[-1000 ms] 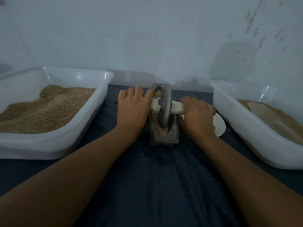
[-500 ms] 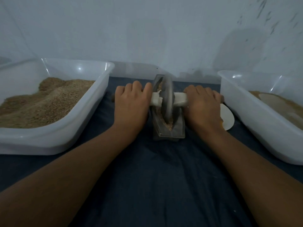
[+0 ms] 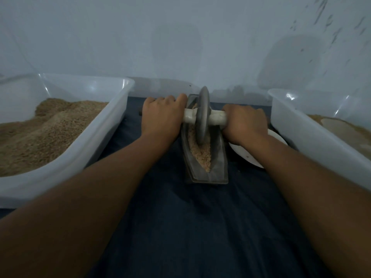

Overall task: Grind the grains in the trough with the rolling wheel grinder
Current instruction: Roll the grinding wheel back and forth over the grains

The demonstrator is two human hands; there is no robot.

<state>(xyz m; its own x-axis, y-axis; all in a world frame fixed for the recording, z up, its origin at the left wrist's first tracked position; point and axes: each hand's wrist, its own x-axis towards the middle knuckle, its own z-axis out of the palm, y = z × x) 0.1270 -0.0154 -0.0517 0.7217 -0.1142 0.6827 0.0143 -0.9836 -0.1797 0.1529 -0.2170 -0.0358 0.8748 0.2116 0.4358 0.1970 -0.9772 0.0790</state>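
Left hand (image 3: 162, 117) curled over the left end of the white axle (image 3: 217, 118), knuckles up; right hand (image 3: 246, 123) wrapped round the right end, same grip; both forearms stretched forward over the dark cloth (image 3: 190, 227); grey wheel (image 3: 203, 115) upright on the axle, set in the far half of the trough (image 3: 217, 167), rim down among the grains (image 3: 201, 155); trough narrow, boat-shaped, lying lengthwise away from the person; crushed tan grains fill its near half; white plate (image 3: 255, 157) just right of the trough, partly under the right wrist; left of the trough, white tub (image 3: 84, 157) heaped with brown grain; right of the trough, second white tub (image 3: 313, 141) holding paler meal
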